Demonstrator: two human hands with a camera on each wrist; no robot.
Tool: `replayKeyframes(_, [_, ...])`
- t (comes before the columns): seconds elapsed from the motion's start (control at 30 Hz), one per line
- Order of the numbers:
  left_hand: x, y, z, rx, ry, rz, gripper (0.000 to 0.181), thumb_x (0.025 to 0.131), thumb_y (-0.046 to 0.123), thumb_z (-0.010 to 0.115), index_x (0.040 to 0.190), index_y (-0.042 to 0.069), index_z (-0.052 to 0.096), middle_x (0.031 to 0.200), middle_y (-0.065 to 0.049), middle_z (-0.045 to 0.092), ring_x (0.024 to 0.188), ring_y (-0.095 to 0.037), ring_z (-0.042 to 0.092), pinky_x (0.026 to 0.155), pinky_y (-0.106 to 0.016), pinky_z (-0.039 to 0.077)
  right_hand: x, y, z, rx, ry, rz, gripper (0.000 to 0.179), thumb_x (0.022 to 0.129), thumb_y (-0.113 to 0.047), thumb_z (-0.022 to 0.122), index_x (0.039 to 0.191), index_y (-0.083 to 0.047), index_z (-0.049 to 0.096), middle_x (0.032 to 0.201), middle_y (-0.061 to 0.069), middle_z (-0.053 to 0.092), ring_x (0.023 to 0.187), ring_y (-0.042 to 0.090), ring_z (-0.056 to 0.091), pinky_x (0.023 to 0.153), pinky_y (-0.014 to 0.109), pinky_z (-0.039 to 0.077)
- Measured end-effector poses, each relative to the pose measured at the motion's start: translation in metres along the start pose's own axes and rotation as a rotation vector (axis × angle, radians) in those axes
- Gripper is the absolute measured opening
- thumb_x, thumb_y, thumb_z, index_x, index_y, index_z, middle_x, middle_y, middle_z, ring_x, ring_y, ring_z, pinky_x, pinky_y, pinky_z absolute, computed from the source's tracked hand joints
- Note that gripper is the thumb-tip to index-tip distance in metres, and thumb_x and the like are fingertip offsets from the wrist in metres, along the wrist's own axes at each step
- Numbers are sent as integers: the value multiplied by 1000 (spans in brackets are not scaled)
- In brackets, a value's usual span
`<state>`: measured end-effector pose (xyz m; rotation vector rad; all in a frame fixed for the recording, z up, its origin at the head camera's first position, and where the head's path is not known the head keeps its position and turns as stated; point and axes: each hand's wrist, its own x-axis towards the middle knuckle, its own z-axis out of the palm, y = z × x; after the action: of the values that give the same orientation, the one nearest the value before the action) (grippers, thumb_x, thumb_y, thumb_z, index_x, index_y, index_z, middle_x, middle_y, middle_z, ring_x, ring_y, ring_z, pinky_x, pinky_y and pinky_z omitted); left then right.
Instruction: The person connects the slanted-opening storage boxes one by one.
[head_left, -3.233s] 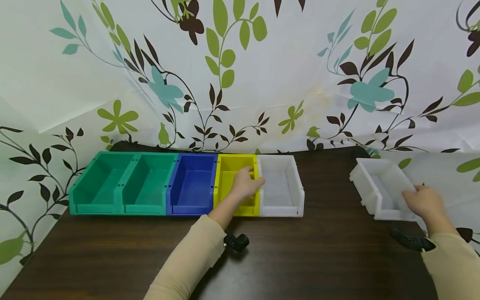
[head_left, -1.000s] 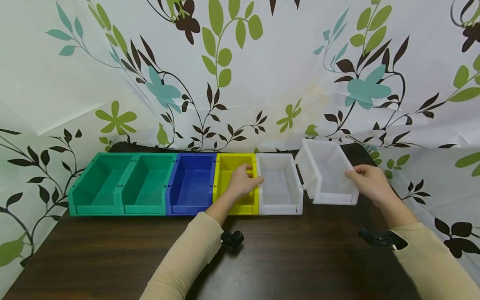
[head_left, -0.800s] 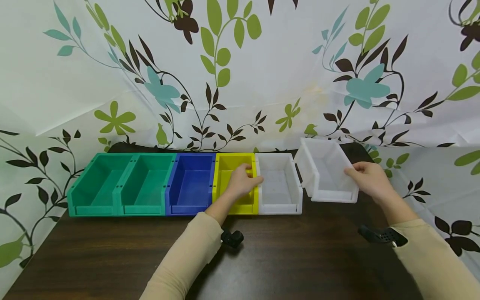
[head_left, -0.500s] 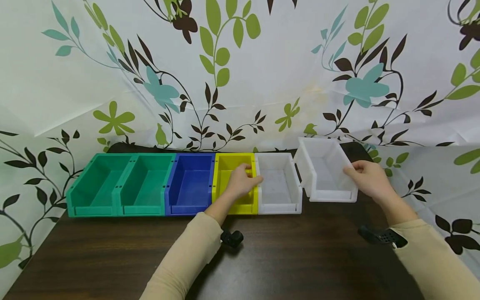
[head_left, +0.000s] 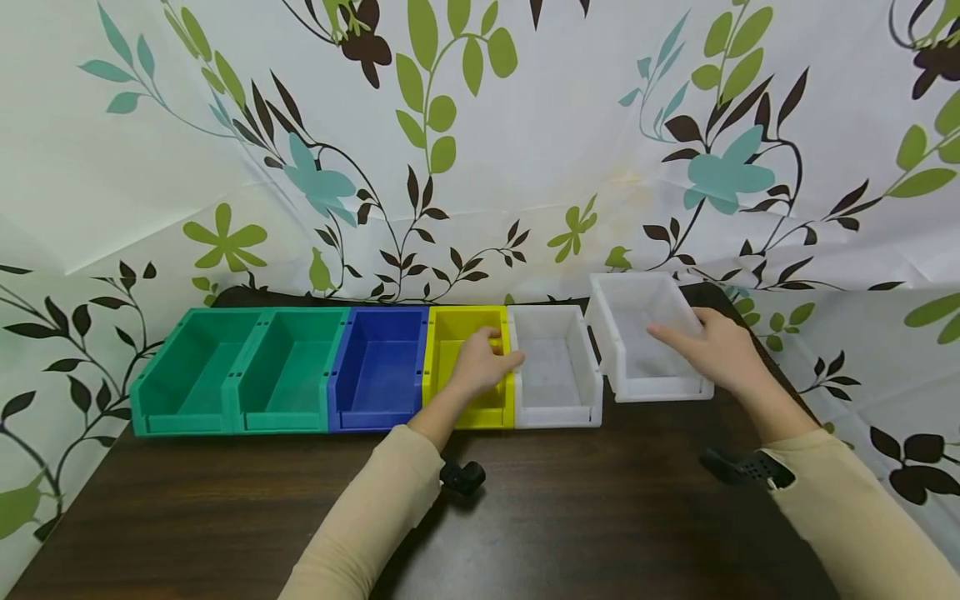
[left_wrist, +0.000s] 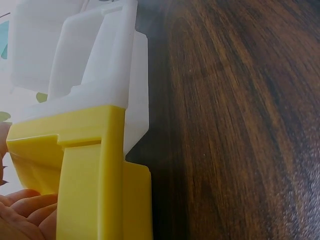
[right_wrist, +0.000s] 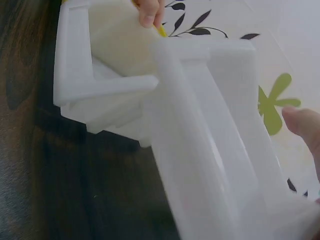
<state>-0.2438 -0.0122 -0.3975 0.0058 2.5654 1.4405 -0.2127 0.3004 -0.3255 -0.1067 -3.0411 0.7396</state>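
In the head view, my left hand (head_left: 482,367) holds the yellow bin (head_left: 457,321) by its right wall, thumb over the edge. The left wrist view shows curled fingers (left_wrist: 35,212) inside that bin. A white bin (head_left: 555,367) adjoins it on the right. Further right, a second white bin (head_left: 648,312) stands slightly farther back, its left side against or very near the first one's right wall. My right hand (head_left: 720,354) is at this bin's right wall, thumb stretched over the interior. In the right wrist view the thumb (right_wrist: 302,122) is apart from the plastic.
A blue bin (head_left: 382,367) and two green bins, one of them the far-left green bin (head_left: 198,367), continue the row leftward. The dark wooden table (head_left: 570,508) extends in front. A leaf-patterned sheet (head_left: 525,150) hangs behind.
My right hand has brought the second white bin left from the table's right end to the row's end. Just now its thumb came off the wall. My left hand has stayed put.
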Motion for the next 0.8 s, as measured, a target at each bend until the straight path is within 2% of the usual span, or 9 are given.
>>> replayKeyframes(0.17, [1, -1, 0, 3, 0, -1, 64, 84, 32, 68, 136, 4, 44, 121, -16, 59, 101, -26, 58, 87, -37, 53, 9, -16, 0, -93, -74, 22, 124, 72, -81, 50, 150, 4, 7, 146, 38, 24, 126, 57, 33, 92, 70, 35])
replayKeyframes(0.27, [1, -1, 1, 5, 2, 7, 64, 84, 31, 68, 136, 3, 44, 120, -16, 59, 101, -26, 58, 86, -37, 53, 14, -24, -2, -134, -111, -13, 127, 69, -81, 53, 151, 1, 1, 146, 39, 23, 125, 58, 32, 92, 71, 34])
replayKeyframes(0.33, [1, -1, 1, 6, 5, 9, 63, 84, 31, 68, 136, 3, 44, 120, -16, 59, 101, -26, 58, 86, -37, 53, 18, -27, -3, -145, -137, -48, 127, 70, -80, 55, 151, 0, 0, 145, 40, 23, 126, 58, 32, 92, 71, 34])
replayKeyframes(0.47, [3, -2, 2, 1, 8, 5, 63, 84, 30, 68, 136, 4, 44, 120, -15, 59, 100, -25, 58, 85, -36, 53, 24, -31, -6, -143, -199, -93, 124, 72, -74, 59, 151, -1, -2, 148, 40, 15, 132, 59, 20, 96, 72, 29])
replayKeyframes(0.57, [3, -1, 3, 1, 0, 1, 63, 84, 31, 68, 136, 4, 44, 119, -15, 59, 99, -25, 58, 85, -36, 53, 27, -33, -9, -148, -233, -103, 123, 72, -71, 62, 152, -2, 0, 149, 40, 7, 134, 59, 10, 97, 74, 24])
replayKeyframes(0.8, [2, 0, 1, -6, -1, -2, 64, 84, 31, 68, 136, 4, 44, 122, -16, 59, 104, -27, 58, 87, -38, 53, 34, -41, -12, -163, -278, -122, 121, 70, -69, 66, 151, 0, 8, 150, 38, 6, 137, 58, 0, 100, 74, 20])
